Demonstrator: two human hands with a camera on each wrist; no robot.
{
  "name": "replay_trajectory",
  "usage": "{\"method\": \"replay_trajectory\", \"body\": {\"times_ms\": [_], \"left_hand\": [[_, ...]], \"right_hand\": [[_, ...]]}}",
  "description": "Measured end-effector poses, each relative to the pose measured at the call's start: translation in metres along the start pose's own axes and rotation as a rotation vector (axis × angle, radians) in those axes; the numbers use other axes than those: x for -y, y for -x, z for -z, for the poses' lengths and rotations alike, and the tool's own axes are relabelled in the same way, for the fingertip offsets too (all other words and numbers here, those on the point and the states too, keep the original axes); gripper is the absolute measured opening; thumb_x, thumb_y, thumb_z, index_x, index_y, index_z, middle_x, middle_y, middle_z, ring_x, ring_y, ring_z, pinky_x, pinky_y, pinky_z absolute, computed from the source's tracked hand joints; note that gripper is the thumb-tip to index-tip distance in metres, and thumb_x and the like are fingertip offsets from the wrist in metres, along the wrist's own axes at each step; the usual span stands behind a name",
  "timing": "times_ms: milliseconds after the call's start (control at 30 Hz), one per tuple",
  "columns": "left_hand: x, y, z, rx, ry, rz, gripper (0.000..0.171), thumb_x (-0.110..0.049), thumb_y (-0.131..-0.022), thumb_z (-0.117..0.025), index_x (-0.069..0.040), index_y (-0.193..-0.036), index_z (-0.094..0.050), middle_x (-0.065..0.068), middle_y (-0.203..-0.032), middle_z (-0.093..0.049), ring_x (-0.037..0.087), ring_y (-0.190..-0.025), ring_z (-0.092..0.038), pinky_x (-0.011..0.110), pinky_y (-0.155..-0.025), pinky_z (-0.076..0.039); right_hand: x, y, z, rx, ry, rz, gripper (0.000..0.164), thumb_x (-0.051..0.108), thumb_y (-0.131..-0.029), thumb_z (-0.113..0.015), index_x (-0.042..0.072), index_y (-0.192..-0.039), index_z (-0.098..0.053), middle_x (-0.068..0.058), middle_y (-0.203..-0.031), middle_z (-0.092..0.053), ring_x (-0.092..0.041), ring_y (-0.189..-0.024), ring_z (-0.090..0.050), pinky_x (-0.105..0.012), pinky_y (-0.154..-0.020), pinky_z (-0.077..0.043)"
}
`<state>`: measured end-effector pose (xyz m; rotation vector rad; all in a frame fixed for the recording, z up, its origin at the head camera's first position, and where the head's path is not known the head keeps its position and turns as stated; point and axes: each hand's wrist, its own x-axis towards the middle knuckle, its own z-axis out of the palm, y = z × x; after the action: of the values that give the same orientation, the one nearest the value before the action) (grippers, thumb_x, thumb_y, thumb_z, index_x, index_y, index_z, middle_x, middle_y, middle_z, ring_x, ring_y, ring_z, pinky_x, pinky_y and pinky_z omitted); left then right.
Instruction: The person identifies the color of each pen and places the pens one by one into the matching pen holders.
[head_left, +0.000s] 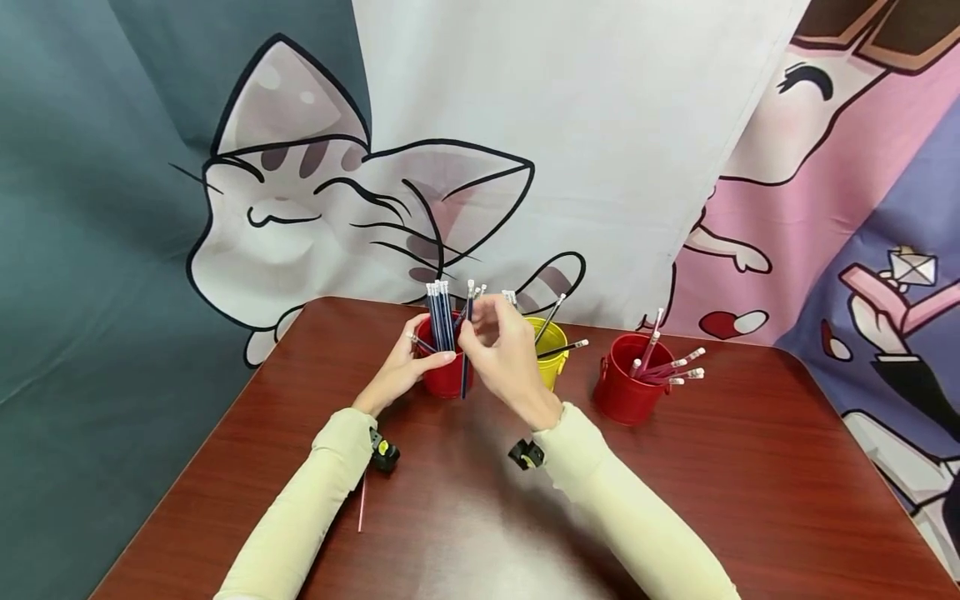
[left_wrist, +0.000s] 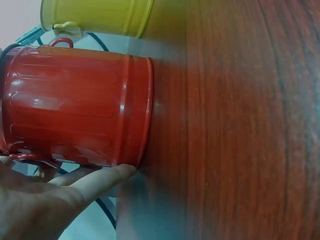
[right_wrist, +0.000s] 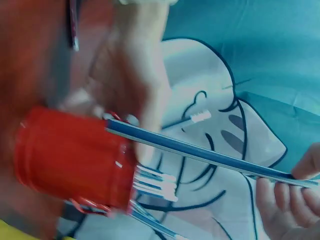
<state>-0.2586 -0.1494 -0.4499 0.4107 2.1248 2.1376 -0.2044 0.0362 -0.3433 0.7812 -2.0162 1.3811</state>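
A small red bucket point(head_left: 444, 382) holds several dark blue pencils point(head_left: 441, 321) with their eraser ends up. My left hand point(head_left: 401, 362) holds this bucket at its left side, thumb towards the front near the rim; in the left wrist view, fingers point(left_wrist: 100, 182) lie along its wall. My right hand point(head_left: 506, 350) pinches a dark blue pencil point(right_wrist: 200, 152) near its upper end. That pencil hangs upright in front of the bucket's right side, its lower end about level with the bucket's base in the head view.
Right behind my right hand stands a yellow bucket point(head_left: 553, 342) with black pencils. Another red bucket point(head_left: 628, 392), with pink pencils leaning out, is further right. A thin pink pencil point(head_left: 362, 504) lies on the brown table point(head_left: 720, 500) by my left forearm. A cartoon cloth hangs behind.
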Motion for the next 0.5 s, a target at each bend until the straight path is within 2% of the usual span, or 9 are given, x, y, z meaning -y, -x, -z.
{"method": "replay_trajectory", "body": {"times_ms": [133, 233, 367, 500], "left_hand": [[0.0, -0.001, -0.001, 0.016, 0.01, 0.0, 0.076, -0.027, -0.079, -0.072, -0.03, -0.138, -0.022, 0.007, -0.132, -0.042, 0.026, -0.115, -0.049, 0.045, -0.088, -0.047], [0.001, -0.002, -0.002, 0.016, 0.001, 0.003, 0.077, -0.028, -0.079, -0.071, -0.031, -0.138, -0.022, 0.006, -0.133, -0.041, 0.025, -0.117, -0.046, 0.045, -0.088, -0.047], [0.002, -0.001, -0.001, -0.012, -0.025, 0.006, 0.076, -0.03, -0.078, -0.072, -0.031, -0.137, -0.024, 0.004, -0.131, -0.042, 0.026, -0.115, -0.047, 0.044, -0.084, -0.05], [0.0, -0.001, 0.001, -0.013, -0.014, 0.01, 0.076, -0.03, -0.078, -0.073, -0.031, -0.137, -0.024, 0.004, -0.131, -0.042, 0.027, -0.114, -0.047, 0.044, -0.082, -0.05]], "right_hand": [[0.0, -0.019, -0.001, -0.077, -0.013, 0.114, 0.016, 0.004, -0.083, -0.06, 0.001, -0.097, -0.053, -0.009, -0.086, -0.057, -0.014, -0.075, -0.059, -0.024, -0.062, -0.053], [-0.004, -0.028, -0.006, -0.118, -0.017, 0.169, 0.017, 0.003, -0.084, -0.059, 0.0, -0.099, -0.053, -0.011, -0.088, -0.056, -0.017, -0.077, -0.06, -0.026, -0.063, -0.054], [-0.016, -0.032, -0.017, -0.111, -0.003, 0.205, 0.015, 0.001, -0.084, -0.057, -0.001, -0.098, -0.052, -0.011, -0.089, -0.054, -0.016, -0.079, -0.059, -0.023, -0.065, -0.053], [-0.03, -0.028, -0.029, -0.066, 0.029, 0.183, 0.014, 0.001, -0.084, -0.055, -0.002, -0.098, -0.05, -0.01, -0.089, -0.053, -0.014, -0.081, -0.057, -0.023, -0.065, -0.053]]}}
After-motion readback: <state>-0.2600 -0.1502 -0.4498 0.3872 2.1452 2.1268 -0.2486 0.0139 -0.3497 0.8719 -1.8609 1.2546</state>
